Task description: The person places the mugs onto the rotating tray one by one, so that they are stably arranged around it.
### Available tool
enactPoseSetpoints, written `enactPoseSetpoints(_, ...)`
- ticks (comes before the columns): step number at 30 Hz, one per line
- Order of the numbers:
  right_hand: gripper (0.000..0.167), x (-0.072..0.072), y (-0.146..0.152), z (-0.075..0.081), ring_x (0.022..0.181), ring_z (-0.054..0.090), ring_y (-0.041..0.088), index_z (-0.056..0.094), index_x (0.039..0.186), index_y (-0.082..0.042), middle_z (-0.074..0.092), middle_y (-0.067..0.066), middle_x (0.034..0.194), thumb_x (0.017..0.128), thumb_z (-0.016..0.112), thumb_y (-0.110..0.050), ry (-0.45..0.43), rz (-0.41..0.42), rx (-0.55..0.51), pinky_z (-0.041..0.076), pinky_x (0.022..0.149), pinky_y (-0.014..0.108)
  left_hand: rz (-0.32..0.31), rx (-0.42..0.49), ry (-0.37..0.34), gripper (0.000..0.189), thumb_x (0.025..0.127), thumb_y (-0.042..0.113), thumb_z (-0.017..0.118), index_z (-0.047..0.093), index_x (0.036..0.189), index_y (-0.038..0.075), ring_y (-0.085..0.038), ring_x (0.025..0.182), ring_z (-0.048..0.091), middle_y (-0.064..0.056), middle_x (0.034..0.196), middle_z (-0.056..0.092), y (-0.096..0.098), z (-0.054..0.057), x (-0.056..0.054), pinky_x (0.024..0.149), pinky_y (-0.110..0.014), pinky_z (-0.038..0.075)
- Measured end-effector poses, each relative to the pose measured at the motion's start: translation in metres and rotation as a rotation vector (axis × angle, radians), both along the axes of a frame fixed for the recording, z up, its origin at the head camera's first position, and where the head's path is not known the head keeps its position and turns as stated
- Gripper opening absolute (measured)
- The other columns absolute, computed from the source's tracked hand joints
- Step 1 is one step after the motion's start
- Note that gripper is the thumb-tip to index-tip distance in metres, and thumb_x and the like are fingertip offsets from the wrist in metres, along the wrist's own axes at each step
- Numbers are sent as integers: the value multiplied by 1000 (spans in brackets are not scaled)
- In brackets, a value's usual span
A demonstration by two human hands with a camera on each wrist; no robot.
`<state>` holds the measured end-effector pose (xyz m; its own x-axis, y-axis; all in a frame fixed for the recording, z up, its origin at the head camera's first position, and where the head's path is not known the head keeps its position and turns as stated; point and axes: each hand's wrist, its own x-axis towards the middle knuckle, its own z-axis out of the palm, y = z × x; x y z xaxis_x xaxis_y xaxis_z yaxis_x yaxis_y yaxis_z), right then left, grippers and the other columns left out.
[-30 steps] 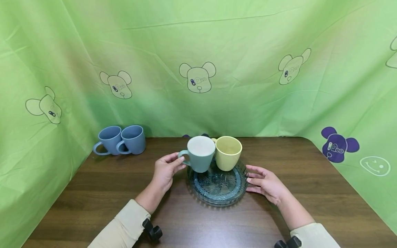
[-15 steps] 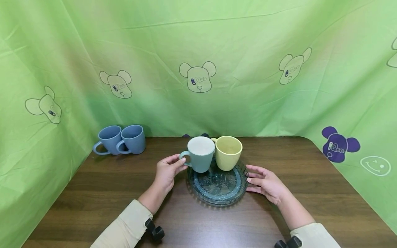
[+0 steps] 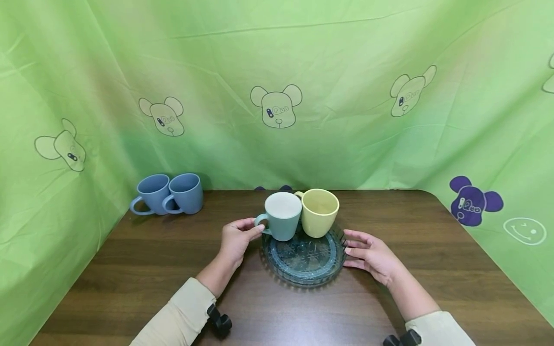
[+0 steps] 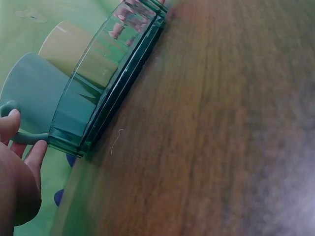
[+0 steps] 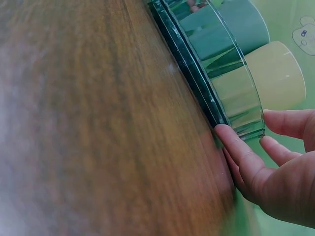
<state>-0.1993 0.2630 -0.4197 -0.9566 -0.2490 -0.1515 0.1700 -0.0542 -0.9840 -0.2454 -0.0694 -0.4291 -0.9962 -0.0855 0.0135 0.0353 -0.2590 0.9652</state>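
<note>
In the head view, a round, see-through blue-green glass tray (image 3: 303, 281) with a raised rim sits mid-table. Toward its back stand a teal mug (image 3: 283, 225) with a white inside and a yellow mug (image 3: 319, 222), side by side and upright. My left hand (image 3: 235, 241) pinches the teal mug's handle (image 4: 30, 137), at the tray's left rim. On the opposite side, my right hand (image 3: 373, 255) touches the tray wall with spread, fairly straight fingers. The right wrist view has its fingertips (image 5: 222, 131) at the tray's edge.
Two blue mugs (image 3: 186, 194) stand close together at the table's back left, handles toward the left. The brown wooden table (image 3: 433, 250) ends at a green curtain (image 3: 337, 134) with bear-head prints, which hangs behind and along both sides.
My left hand has shifted slightly to the right with the teal mug, which is now closer to the yellow one. The right hand, tray and blue mugs have stayed in place.
</note>
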Motion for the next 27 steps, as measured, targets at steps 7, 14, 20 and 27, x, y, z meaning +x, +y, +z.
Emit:
enactPoseSetpoints(7, 64, 1, -2, 0, 99, 61, 19, 23, 146, 12, 48, 22, 123, 92, 57, 7, -6, -5, -1, 57, 87, 45, -12, -12, -9, 33, 79, -9, 75, 62, 107, -22, -11, 69, 67, -5, 78, 66, -2, 0, -2, 66, -27, 61)
enactPoseSetpoints(14, 61, -1, -1, 2, 97, 62, 18, 26, 143, 12, 51, 16, 115, 92, 58, 8, -7, 9, -2, 57, 87, 44, -35, 1, -20, 29, 80, -9, 75, 65, 106, -18, -12, 72, 67, -7, 82, 65, -4, 2, -2, 69, -29, 61)
enactPoseSetpoints(20, 61, -9, 4, 8, 97, 62, 16, 25, 142, 16, 50, 22, 120, 92, 59, 4, 12, 15, 47, 58, 87, 40, -99, -3, -25, 32, 80, -12, 73, 65, 110, -13, -16, 78, 69, -23, 99, 65, -12, 2, -3, 75, -34, 61)
enactPoseSetpoints(27, 65, -18, 5, 14, 100, 62, 14, 21, 143, 18, 41, 34, 133, 93, 58, 2, 33, 28, 127, 57, 88, 39, -125, 21, -13, 34, 78, -17, 71, 63, 111, -16, -21, 80, 70, -18, 98, 67, -24, 0, 1, 76, -34, 61)
